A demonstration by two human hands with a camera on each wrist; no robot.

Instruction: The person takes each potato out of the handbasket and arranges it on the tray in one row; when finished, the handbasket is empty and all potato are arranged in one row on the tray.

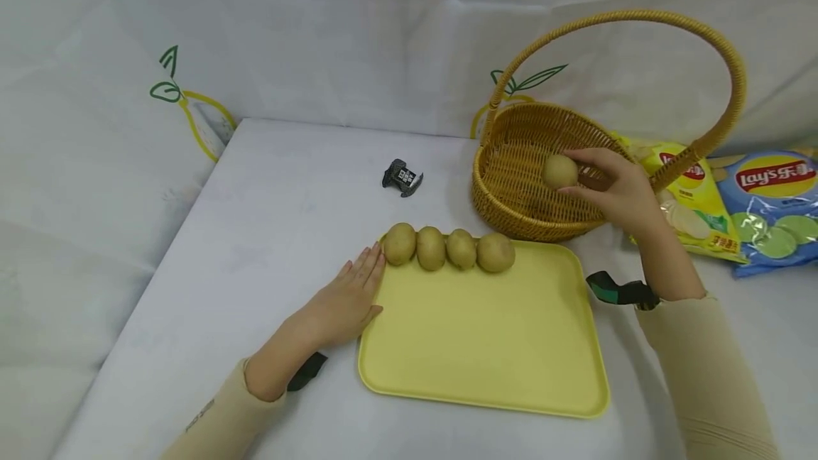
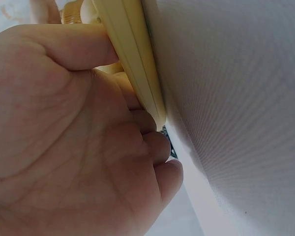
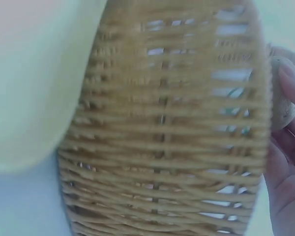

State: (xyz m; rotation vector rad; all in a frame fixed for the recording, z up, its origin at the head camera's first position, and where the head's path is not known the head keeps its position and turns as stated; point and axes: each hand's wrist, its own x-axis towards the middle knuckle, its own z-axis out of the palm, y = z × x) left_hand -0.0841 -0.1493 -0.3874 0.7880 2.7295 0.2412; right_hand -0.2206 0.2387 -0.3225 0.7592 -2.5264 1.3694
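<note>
My right hand [image 1: 616, 187] pinches a kiwi [image 1: 559, 171] between thumb and fingers over the opening of a wicker basket [image 1: 511, 215]. In the right wrist view the same kiwi [image 3: 281, 96] shows beyond the basket's woven side [image 3: 162, 123], partly hidden by the rim. Several kiwis, among them the leftmost kiwi [image 1: 400, 244], lie in a row along the far edge of a yellow tray [image 1: 479, 346]. My left hand [image 1: 348, 304] rests against the tray's left edge, fingers straight, fingertips beside the leftmost kiwi. The left wrist view shows its palm [image 2: 73, 132] against the tray's rim [image 2: 132, 59].
The basket's tall handle [image 1: 645, 16] arches above the right hand. To its right lie a yellow chip bag [image 1: 696, 211] and a blue chip bag [image 1: 773, 211]. A small black object with a white label [image 1: 404, 177] lies on the white table behind the tray.
</note>
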